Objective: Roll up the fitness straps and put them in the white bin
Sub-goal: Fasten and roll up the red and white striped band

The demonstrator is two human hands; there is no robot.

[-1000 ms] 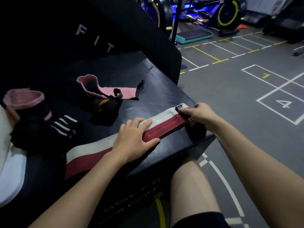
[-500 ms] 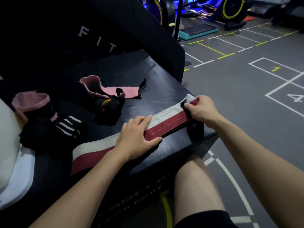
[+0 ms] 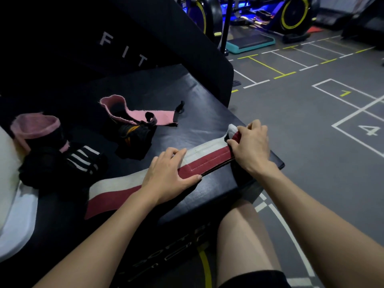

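On the black pad (image 3: 187,125), left hand (image 3: 168,175) presses the red-and-white strap (image 3: 207,156) flat; right hand (image 3: 249,144) pinches its end.

bare black pad (image 3: 187,113) beyond red-white strap (image 3: 207,159), black bundles (image 3: 135,140) crowding left

Gym: exercise bikes (image 3: 295,15) standing at back, step platform (image 3: 249,43) lying nearby, numbered floor markings (image 3: 353,113) showing.

Woven red-and-white cloth strap (image 3: 207,159), matt and stitched, fuzzy pink fabric strap (image 3: 143,116) at 10 o'clock with frayed edges, padded black box (image 3: 199,125) in smooth, faintly glossy leatherette, matt grey rubbery floor (image 3: 301,125) at 2 o'clock
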